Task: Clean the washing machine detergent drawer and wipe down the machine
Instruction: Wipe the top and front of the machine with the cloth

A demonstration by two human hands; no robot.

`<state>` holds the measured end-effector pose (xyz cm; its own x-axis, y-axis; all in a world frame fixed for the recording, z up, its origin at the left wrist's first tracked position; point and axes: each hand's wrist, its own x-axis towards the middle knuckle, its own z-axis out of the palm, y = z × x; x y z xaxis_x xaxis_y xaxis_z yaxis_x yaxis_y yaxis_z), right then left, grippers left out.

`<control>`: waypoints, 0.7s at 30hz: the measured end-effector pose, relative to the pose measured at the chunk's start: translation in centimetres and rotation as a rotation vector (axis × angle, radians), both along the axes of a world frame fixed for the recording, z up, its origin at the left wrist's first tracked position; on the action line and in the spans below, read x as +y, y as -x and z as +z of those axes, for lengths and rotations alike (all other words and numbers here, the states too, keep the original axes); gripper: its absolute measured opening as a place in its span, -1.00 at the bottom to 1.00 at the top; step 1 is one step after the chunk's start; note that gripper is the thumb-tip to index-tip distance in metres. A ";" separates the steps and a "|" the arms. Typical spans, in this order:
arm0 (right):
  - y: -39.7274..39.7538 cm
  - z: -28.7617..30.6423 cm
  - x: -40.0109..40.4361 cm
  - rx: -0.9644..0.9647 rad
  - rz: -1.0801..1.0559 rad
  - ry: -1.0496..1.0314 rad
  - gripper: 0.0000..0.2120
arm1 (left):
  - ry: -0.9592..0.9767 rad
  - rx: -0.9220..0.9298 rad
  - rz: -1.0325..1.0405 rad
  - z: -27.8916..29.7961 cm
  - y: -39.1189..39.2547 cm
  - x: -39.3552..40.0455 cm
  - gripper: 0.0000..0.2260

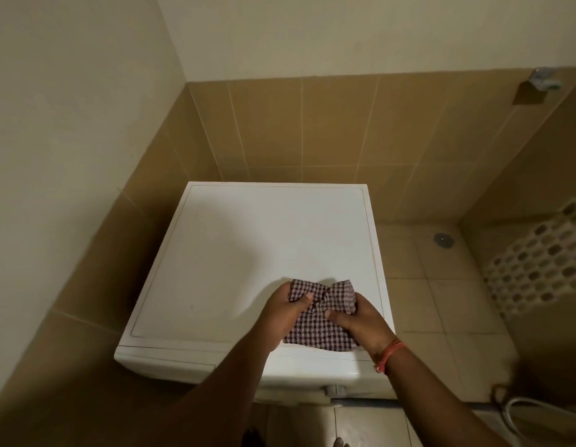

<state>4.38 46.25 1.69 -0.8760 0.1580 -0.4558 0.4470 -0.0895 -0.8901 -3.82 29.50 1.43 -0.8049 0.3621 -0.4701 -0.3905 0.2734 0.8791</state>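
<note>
**Both hands bunch a checked cloth on the washer's top**

Head view: a white washing machine stands in a corner of tan-tiled walls, its flat top taking up the middle of the scene. At the near right of that top lies a dark-and-white checked cloth — gathered up at its far end, spread flat at its near edge. The left hand grips the cloth's left side, thumb curled over the fabric; the right hand pinches the right side, thumb on top. An orange wristband sits on the right wrist. To the right, on the tiled floor, a round drain shows far off, and a white perforated mat leans against the right wall. A hose curls at the near right.
</note>
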 end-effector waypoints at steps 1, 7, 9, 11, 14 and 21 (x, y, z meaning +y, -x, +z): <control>-0.3 -0.2 0.1 -0.033 -0.048 0.000 -0.71 | -0.001 -0.017 -0.018 -0.1 -0.2 0.1 -0.80; -2.1 2.7 1.4 0.262 -0.268 -0.605 -0.75 | 0.013 -0.034 0.101 -0.7 0.9 0.3 -0.96; -3.1 2.6 1.8 0.361 -0.087 -1.103 -0.63 | 0.212 0.206 0.054 -1.5 1.7 -0.4 -0.94; -4.4 0.8 1.7 0.343 0.161 -1.405 -0.54 | 0.435 0.412 -0.010 -1.9 2.1 -1.1 -0.90; -6.8 -2.9 1.0 0.245 0.425 -1.431 -0.50 | 0.523 0.536 -0.016 -1.9 1.8 -2.1 -0.93; -10.9 -4.2 -0.1 0.127 0.506 -1.398 -0.54 | 0.562 0.496 0.066 -2.1 0.3 -3.7 -0.77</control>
<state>15.32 46.17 -2.54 -0.9912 0.0664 -0.1143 0.0841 0.9840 -0.1572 -4.14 25.78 -0.70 -0.9821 0.1184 -0.1467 -0.0161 0.7226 0.6910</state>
